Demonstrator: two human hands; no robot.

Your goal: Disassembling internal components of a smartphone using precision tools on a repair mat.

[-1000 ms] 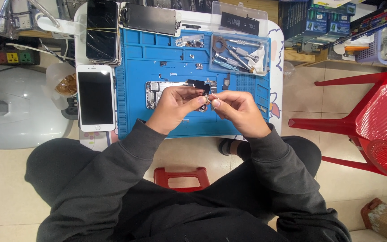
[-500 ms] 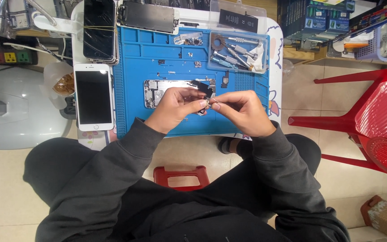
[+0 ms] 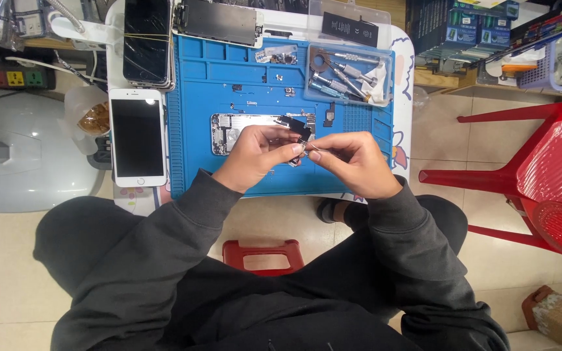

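My left hand (image 3: 258,156) pinches a small black phone part (image 3: 297,130) just above the blue repair mat (image 3: 242,71). My right hand (image 3: 352,162) meets it fingertip to fingertip and grips thin metal tweezers (image 3: 313,149) at that part. Under both hands lies an opened silver phone housing (image 3: 229,130) with its insides showing. The part's underside is hidden by my fingers.
A white phone (image 3: 138,138) lies left of the mat, a dark phone (image 3: 146,42) and a screen panel (image 3: 219,21) at the back. A clear tray with screwdrivers (image 3: 346,75) sits back right. Red plastic chair (image 3: 541,169) at right, small red stool (image 3: 261,255) below, power strip (image 3: 8,78) far left.
Both hands stay together over the housing with only slight finger shifts. The view has drifted a little.
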